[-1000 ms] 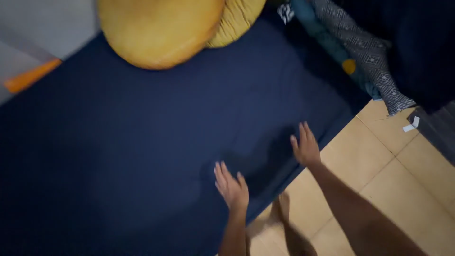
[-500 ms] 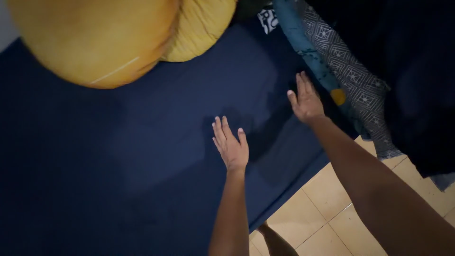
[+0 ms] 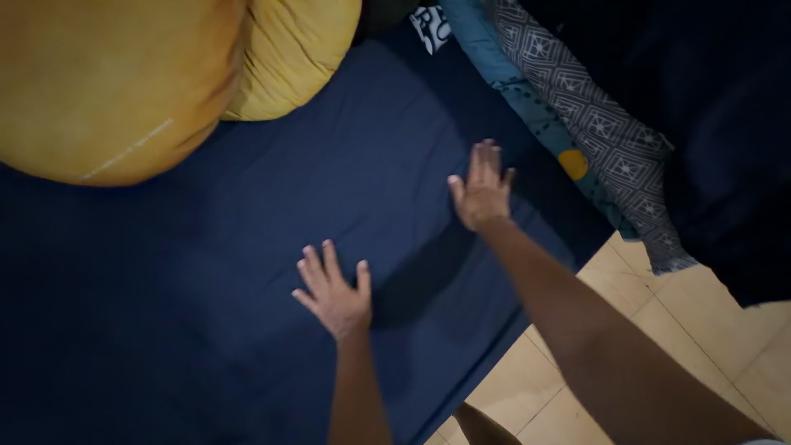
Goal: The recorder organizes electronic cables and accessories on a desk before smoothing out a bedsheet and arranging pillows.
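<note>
A dark blue sheet covers a mattress that fills most of the view. My left hand lies flat on the sheet with its fingers spread, holding nothing. Farther up and to the right, my right hand also rests flat on the sheet, fingers together and pointing away from me, empty. It is close to the patterned fabrics along the mattress's right side.
Two mustard-yellow pillows lie at the top left. A teal cloth and a grey patterned cloth run along the right edge beside a dark blue bundle. Tan floor tiles show at the bottom right.
Both hands slid left across the sheet, the left hand also drawing back toward me. The view shifted, so the pillows sit larger at the top left.
</note>
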